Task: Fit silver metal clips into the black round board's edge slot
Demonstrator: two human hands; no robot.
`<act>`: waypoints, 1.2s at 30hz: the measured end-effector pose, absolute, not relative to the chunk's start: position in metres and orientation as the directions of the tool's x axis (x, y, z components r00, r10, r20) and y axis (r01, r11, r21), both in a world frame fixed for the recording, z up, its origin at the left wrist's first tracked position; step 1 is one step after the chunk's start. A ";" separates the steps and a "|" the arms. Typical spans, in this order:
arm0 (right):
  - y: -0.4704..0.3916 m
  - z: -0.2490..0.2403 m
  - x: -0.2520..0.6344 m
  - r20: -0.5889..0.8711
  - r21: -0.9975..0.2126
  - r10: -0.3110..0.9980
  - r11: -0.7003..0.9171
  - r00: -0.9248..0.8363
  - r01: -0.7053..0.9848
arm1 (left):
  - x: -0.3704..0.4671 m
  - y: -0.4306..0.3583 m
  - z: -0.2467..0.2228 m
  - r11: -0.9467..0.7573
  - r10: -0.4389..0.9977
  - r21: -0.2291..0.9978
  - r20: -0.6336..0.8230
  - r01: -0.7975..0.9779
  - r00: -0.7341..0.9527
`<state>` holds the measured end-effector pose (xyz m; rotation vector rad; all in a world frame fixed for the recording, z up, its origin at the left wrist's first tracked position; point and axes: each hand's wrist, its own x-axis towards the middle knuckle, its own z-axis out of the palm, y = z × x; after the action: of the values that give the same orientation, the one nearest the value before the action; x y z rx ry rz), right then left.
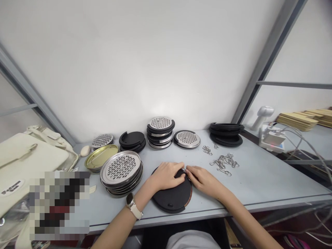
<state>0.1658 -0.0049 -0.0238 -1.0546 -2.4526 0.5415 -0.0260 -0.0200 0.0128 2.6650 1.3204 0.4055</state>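
A black round disc [174,197] with a raised rim lies on the table in front of me. A reddish-brown strip shows along its right edge. My left hand [168,177] rests over the disc's upper part, thumb and fingers closed near its upper right rim. My right hand [203,180] pinches at the same spot from the right. Between the fingertips shows a small shiny metal hook [184,170], mostly hidden. Several loose wire hooks [225,162] lie to the right of my right hand. Left of the disc stands a stack of round metal graters [123,168].
Along the wall stand a tall stack of graters in black holders [160,128], a single grater [187,138], black holders [132,139] and black rings [226,134]. Gold-coloured lids [101,157] and a cream bag [33,155] are on the left. A white scanner [263,116] stands at right.
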 end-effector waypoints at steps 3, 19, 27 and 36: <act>-0.005 -0.023 0.166 0.220 -0.502 0.748 0.637 -0.626 0.585 | -0.026 -0.020 0.012 -0.606 0.795 0.228 0.179 0.762 0.579; -0.007 -0.023 0.168 0.216 -0.480 0.731 0.657 -0.647 0.582 | -0.027 -0.018 0.009 -0.600 0.800 0.246 0.178 0.761 0.573; -0.007 -0.024 0.167 0.230 -0.491 0.736 0.653 -0.637 0.577 | -0.027 -0.018 0.006 -0.593 0.805 0.241 0.194 0.768 0.560; -0.007 -0.024 0.167 0.233 -0.480 0.728 0.662 -0.645 0.575 | -0.027 -0.017 0.007 -0.621 0.783 0.238 0.199 0.746 0.589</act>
<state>0.1668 -0.0067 -0.0239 -1.0217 -2.4717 0.5145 -0.0274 -0.0170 0.0072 2.6835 1.2987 0.4323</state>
